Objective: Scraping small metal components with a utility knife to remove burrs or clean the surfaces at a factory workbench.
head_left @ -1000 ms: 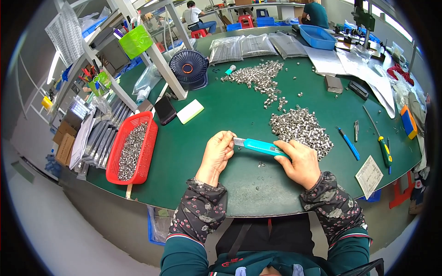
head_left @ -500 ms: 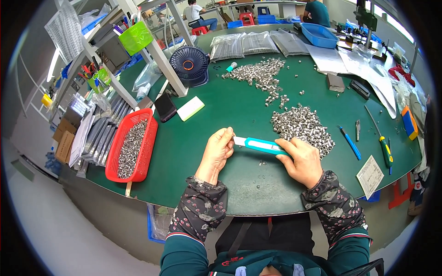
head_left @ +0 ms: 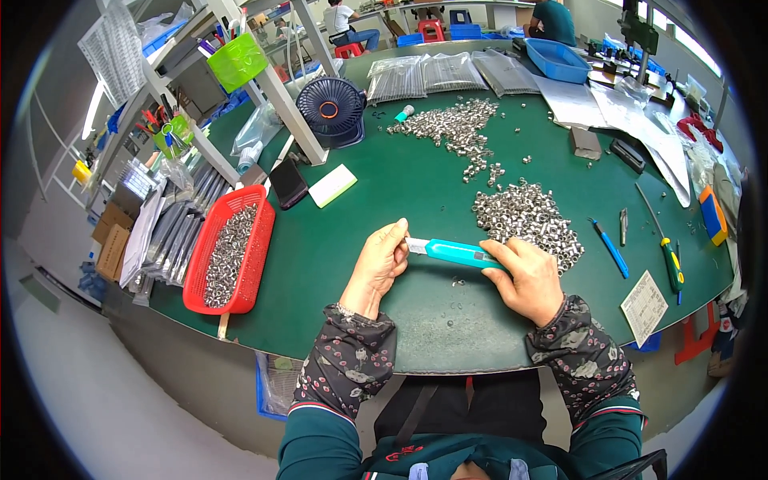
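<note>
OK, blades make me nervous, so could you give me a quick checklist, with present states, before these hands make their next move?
1. Knife gripped by the right hand: ok.
2. Left hand well clear of the blade: not ok, it is right by the tip.
3. Blade locked in place: cannot tell.
4. Left hand free of any small part: cannot tell, the fingertips hide it.
5. Basket upright: ok.
6. Screwdriver apart from both hands: ok.

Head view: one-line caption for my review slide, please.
Right hand holds a turquoise cutter, blade end by the left hand, over a green table bearing piled metal parts.
</note>
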Action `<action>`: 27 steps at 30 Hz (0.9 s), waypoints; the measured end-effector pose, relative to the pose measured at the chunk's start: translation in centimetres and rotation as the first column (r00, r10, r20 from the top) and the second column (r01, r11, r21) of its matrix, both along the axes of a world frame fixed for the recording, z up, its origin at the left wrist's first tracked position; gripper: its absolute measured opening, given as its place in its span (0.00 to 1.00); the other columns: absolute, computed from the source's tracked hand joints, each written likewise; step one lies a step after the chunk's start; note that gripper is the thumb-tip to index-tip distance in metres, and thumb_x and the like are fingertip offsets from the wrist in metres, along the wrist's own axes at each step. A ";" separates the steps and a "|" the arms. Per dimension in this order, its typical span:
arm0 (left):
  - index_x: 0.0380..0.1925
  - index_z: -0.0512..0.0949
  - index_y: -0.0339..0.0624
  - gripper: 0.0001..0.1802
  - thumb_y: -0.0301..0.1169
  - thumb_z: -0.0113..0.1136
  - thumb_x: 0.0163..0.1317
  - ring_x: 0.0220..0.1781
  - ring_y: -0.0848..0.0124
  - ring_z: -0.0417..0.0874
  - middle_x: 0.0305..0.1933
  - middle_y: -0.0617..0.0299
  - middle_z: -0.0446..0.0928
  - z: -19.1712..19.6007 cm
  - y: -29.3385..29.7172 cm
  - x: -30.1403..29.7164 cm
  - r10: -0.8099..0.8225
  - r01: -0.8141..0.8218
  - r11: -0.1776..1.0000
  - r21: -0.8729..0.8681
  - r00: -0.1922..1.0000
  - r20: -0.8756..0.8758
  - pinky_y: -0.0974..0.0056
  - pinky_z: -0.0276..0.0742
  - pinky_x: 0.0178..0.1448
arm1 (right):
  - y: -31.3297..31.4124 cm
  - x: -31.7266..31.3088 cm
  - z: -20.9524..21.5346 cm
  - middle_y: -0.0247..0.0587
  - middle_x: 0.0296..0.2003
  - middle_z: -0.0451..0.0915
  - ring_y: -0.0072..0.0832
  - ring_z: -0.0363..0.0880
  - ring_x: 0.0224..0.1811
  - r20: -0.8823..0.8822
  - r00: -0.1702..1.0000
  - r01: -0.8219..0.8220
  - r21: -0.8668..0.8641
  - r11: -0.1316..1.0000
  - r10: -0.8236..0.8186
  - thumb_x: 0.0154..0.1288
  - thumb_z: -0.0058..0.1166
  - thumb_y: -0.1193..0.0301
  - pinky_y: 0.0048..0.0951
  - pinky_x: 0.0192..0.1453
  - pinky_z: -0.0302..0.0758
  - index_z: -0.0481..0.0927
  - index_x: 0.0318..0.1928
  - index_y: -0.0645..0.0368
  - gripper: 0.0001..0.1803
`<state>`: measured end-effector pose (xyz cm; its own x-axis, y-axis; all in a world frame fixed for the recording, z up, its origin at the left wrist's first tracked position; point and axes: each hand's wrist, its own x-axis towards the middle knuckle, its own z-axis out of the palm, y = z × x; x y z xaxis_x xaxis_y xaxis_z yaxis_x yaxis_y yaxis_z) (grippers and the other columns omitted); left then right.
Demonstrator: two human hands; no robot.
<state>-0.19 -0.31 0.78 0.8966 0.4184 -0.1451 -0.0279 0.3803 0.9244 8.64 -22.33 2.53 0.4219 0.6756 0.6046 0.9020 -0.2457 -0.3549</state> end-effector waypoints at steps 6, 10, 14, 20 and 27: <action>0.19 0.66 0.44 0.17 0.41 0.49 0.62 0.08 0.83 0.52 0.11 0.70 0.60 0.0 0.3 -0.1 -0.045 0.045 0.999 -0.011 0.999 -0.017 0.78 0.46 0.10 | 0.0 0.1 0.1 0.36 0.21 0.65 0.32 0.69 0.23 0.056 0.998 0.007 -0.001 1.000 -0.007 0.46 0.58 0.69 0.33 0.24 0.66 0.73 0.41 0.52 0.18; 0.17 0.66 0.44 0.18 0.41 0.48 0.62 0.09 0.83 0.52 0.11 0.70 0.58 0.6 0.0 -0.2 -0.049 0.047 0.998 -0.041 0.998 -0.044 0.78 0.46 0.10 | 0.1 0.2 0.1 0.36 0.20 0.65 0.32 0.69 0.23 0.114 0.993 -0.005 0.017 1.000 0.003 0.45 0.59 0.70 0.32 0.24 0.66 0.73 0.42 0.53 0.19; 0.21 0.68 0.42 0.16 0.40 0.47 0.63 0.12 0.84 0.54 0.15 0.69 0.61 0.3 0.1 -0.3 -0.046 0.051 0.990 -0.128 0.998 0.044 0.79 0.48 0.12 | 0.0 0.1 0.2 0.37 0.20 0.66 0.33 0.69 0.20 0.034 0.999 0.013 0.073 0.997 -0.015 0.45 0.59 0.71 0.32 0.23 0.66 0.74 0.41 0.54 0.18; 0.33 0.71 0.40 0.09 0.33 0.47 0.63 0.17 0.84 0.57 0.27 0.66 0.67 -0.4 0.6 -0.1 -0.029 0.077 0.980 -0.186 0.969 0.245 0.81 0.51 0.16 | 0.1 0.1 -0.4 0.39 0.21 0.70 0.36 0.71 0.21 -0.112 0.993 -0.015 0.098 0.995 0.026 0.47 0.58 0.69 0.33 0.24 0.67 0.75 0.40 0.55 0.16; 0.35 0.71 0.41 0.05 0.28 0.51 0.61 0.19 0.83 0.58 0.33 0.64 0.70 -0.4 0.7 0.1 -0.037 0.085 0.983 -0.165 0.960 0.276 0.80 0.52 0.16 | 0.2 0.4 -0.6 0.42 0.28 0.76 0.36 0.76 0.27 -0.345 0.935 -0.045 0.100 0.994 0.077 0.50 0.56 0.67 0.31 0.31 0.71 0.76 0.40 0.57 0.15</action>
